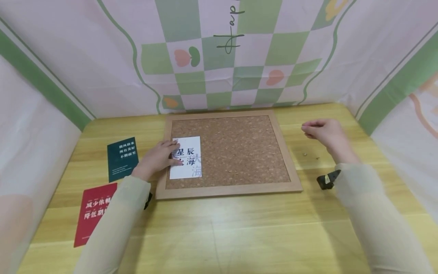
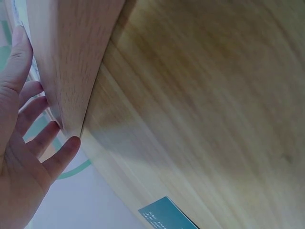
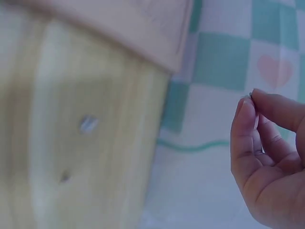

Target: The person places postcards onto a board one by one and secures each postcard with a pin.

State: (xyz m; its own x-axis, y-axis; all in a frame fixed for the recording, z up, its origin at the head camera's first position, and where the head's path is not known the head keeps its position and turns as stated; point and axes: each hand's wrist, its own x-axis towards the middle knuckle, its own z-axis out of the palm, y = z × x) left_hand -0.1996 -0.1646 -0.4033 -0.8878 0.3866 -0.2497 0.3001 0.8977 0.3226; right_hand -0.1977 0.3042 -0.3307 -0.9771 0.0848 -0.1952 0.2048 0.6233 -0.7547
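A wood-framed corkboard [image 1: 239, 152] lies on the table. On its left part is a white card [image 1: 186, 173] with dark lettering. My left hand [image 1: 159, 158] rests its spread fingers on the card's left side and the frame; in the left wrist view the fingers [image 2: 62, 155] reach along the frame's edge [image 2: 71, 62]. Right of the board, my right hand [image 1: 326, 135] is raised above the table. Its thumb and forefinger pinch a tiny metal thumbtack [image 3: 250, 95], mostly hidden by the fingertips. Two small thumbtacks [image 1: 305, 154] lie on the table below it.
A dark green card [image 1: 118, 167] and a red card [image 1: 89, 217] lie left of the board, the red one partly under my left forearm. The wooden table [image 1: 219, 236] reaches back to a checked cloth [image 1: 219, 82] hanging behind and at the sides.
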